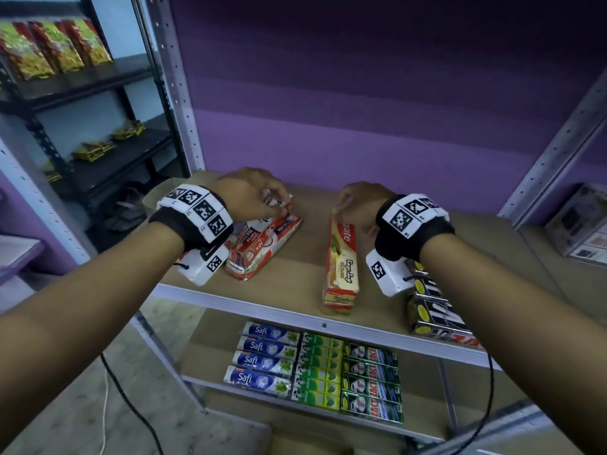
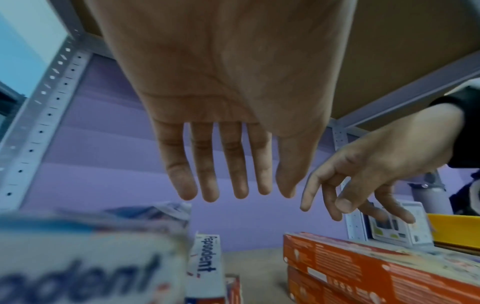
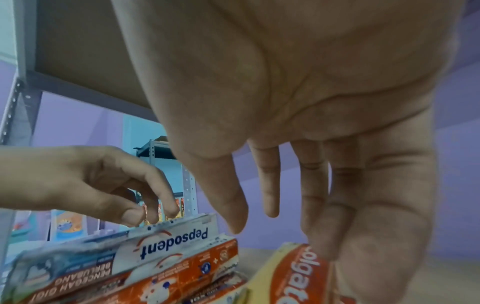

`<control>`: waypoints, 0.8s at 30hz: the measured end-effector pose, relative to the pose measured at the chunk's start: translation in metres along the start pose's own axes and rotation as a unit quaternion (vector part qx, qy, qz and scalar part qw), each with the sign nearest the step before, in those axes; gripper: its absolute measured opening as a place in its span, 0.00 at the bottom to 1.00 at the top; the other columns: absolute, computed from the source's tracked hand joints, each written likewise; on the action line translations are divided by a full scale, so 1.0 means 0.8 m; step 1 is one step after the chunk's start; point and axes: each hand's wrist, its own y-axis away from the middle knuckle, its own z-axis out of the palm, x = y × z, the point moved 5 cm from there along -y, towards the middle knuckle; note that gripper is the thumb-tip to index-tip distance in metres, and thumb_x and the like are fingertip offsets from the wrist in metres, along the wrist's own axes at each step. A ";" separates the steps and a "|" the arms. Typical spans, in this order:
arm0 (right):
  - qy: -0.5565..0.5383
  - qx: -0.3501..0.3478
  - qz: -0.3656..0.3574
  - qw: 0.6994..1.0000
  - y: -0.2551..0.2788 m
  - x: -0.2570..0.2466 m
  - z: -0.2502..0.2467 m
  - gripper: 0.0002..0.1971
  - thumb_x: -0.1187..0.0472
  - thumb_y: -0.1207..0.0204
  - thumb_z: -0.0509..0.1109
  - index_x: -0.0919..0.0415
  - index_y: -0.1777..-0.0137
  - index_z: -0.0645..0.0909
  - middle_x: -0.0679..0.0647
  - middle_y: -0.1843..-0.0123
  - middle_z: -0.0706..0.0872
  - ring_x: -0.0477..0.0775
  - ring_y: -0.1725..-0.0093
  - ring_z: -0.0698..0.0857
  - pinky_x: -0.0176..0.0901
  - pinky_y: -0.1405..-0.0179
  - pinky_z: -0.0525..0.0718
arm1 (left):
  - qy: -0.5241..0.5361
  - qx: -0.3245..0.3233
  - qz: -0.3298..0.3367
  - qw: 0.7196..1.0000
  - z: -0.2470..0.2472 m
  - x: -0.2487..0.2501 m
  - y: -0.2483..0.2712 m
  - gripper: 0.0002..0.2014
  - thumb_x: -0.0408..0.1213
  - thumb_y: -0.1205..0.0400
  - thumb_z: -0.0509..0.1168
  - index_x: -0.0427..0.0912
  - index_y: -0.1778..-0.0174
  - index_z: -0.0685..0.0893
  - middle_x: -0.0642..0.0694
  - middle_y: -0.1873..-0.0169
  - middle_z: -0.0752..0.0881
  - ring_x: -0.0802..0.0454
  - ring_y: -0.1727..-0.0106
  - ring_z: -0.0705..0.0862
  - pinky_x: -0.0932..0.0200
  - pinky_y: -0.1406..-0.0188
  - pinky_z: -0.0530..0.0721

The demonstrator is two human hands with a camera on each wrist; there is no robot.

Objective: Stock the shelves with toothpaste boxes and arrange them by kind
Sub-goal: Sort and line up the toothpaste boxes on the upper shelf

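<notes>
Pepsodent stack [image 1: 262, 244] left of centre, Colgate stack [image 1: 340, 267] mid-frame, on shelf [image 1: 295, 284] | step: we square stacks | left hand [image 1: 249, 195], right hand [image 1: 361, 205]: fingers spread, holding nothing | next: nudge ends flush

Bare forearms. Black wristband [image 1: 184, 228] each wrist, white blocks with square black-white markers on top, white camera unit [image 1: 203, 267] slung beneath.

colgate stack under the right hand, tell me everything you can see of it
The Colgate stack is yellow cardboard boxes with red branded ends, lying flat one on another, lengthwise front to back on the brown upper shelf. It stands apart from the Pepsodent boxes. The right hand has its fingertips at the far end.
</notes>
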 end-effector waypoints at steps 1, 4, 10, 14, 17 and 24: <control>0.016 -0.007 0.000 1.000 0.003 0.005 0.004 0.17 0.52 0.20 0.67 0.62 0.37 0.83 0.59 0.43 0.89 0.59 0.50 0.89 0.50 0.50 0.89 | -0.006 -0.007 0.010 1.000 0.006 0.008 -0.001 0.12 0.54 0.23 0.70 0.63 0.43 0.86 0.56 0.47 0.83 0.57 0.52 0.81 0.58 0.48 0.81; 0.043 -0.016 -0.003 0.999 0.008 0.014 0.017 0.20 0.47 0.21 0.68 0.59 0.36 0.80 0.57 0.43 0.88 0.57 0.55 0.88 0.46 0.58 0.87 | 0.002 -0.016 0.034 0.999 0.020 0.021 -0.002 0.10 0.49 0.23 0.71 0.62 0.46 0.88 0.65 0.59 0.82 0.68 0.60 0.80 0.76 0.63 0.72; 0.026 -0.032 0.037 0.998 0.009 0.022 0.056 0.43 0.32 0.30 0.72 0.58 0.22 0.66 0.58 0.37 0.84 0.57 0.53 0.86 0.51 0.49 0.89 | 0.014 -0.023 0.057 0.998 0.037 0.025 -0.002 0.10 0.48 0.23 0.73 0.61 0.47 0.88 0.64 0.52 0.85 0.77 0.57 0.78 0.88 0.63 0.68; -0.066 -0.024 0.050 0.996 0.011 0.031 0.069 0.42 0.36 0.31 0.75 0.57 0.21 0.67 0.57 0.35 0.85 0.56 0.47 0.88 0.50 0.47 0.89 | 0.023 -0.055 0.071 0.996 0.045 0.028 -0.001 0.10 0.45 0.24 0.74 0.60 0.47 0.88 0.60 0.51 0.87 0.72 0.57 0.80 0.85 0.62 0.70; -0.175 -0.015 0.064 0.982 0.016 0.043 0.070 0.38 0.43 0.32 0.78 0.51 0.24 0.69 0.52 0.41 0.87 0.53 0.53 0.90 0.44 0.60 0.90 | 0.014 -0.084 0.074 0.994 0.051 0.033 -0.001 0.11 0.45 0.24 0.74 0.60 0.46 0.88 0.59 0.52 0.87 0.71 0.57 0.80 0.79 0.60 0.72; -0.292 0.009 0.088 0.952 0.031 0.087 0.053 0.31 0.50 0.36 0.80 0.43 0.32 0.73 0.47 0.52 0.90 0.48 0.64 0.92 0.37 0.74 0.85 | -0.031 -0.105 0.089 0.990 0.067 0.062 -0.016 0.14 0.42 0.24 0.76 0.58 0.44 0.87 0.66 0.60 0.78 0.71 0.59 0.76 0.77 0.63 0.69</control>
